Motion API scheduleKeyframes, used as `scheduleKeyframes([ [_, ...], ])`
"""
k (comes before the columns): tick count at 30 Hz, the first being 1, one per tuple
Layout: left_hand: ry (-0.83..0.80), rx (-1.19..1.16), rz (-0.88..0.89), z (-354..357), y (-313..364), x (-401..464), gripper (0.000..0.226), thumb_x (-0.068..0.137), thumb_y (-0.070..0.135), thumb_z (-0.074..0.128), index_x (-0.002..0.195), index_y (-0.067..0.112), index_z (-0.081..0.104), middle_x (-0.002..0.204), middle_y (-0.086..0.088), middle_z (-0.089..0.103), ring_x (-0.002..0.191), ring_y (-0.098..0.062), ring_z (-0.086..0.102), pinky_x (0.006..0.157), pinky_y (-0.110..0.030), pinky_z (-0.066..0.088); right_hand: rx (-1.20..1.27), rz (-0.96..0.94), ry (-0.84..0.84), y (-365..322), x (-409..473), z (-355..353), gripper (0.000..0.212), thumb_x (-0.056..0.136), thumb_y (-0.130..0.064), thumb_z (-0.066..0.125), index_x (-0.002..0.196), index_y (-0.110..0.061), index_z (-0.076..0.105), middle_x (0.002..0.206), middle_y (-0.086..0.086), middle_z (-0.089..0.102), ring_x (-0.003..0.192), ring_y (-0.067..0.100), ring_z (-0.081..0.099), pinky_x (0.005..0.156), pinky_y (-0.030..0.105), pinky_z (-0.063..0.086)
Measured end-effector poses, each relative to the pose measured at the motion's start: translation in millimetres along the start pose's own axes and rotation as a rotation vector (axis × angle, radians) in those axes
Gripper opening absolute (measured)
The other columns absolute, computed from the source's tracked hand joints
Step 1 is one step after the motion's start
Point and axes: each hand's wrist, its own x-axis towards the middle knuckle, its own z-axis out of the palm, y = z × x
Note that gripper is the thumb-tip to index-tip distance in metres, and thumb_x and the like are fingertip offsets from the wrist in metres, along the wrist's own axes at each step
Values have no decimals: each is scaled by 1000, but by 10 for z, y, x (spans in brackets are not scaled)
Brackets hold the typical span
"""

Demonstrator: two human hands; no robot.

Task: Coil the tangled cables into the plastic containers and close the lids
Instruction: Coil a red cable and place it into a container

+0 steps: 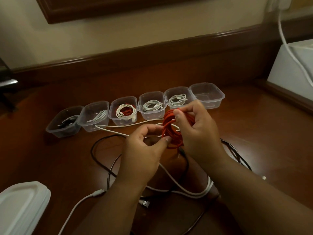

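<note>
Both hands, left [144, 141] and right [194, 126], pinch red coil [171, 131] (upright, tilted right).

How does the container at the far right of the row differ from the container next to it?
The far-right container holds no cable, while its neighbour holds a coiled white cable. The far-right container stands a little farther from the person than its neighbour, since the row slants. The right hand overlaps the neighbour's near edge more. Both are clear plastic, the same shape, and have no lid on.

No text, label, brand or number can be read on anything here.
</note>
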Motion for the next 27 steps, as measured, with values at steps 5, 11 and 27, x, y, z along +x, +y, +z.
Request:
scheduleKeyframes([
  [5, 24, 224, -14, -114, -9, 76, 18, 90, 10, 68, 85, 27, 69, 72, 6, 71, 70, -11, 70, 72, -38, 61, 235, 273, 6, -39, 85, -29, 11, 98, -27, 58, 91, -19, 57, 77, 2, 67, 68, 14, 66, 58, 28, 56],
  [11, -151, -543, -359, -119, 164, 64, 16, 100, 9, 47, 95, 7, 63, 58, 2, 45, 45, -8, 45, 52, -27, 53, 692, 622, -69, -44, 182, -54, 20, 98, -28, 55, 86, -14, 50, 54, -5, 47, 42, 3, 37, 41, 13, 32],
  [27, -24, -333, -100, -283, 125, 63, 29, 95, 14, 53, 78, 19, 76, 54, 4, 33, 48, -10, 25, 46, -27, 17, 971, 805, -183, -28, 263, -269, 35, 86, -49, 57, 76, -15, 57, 49, -9, 34, 36, 3, 33, 63, 23, 39],
])
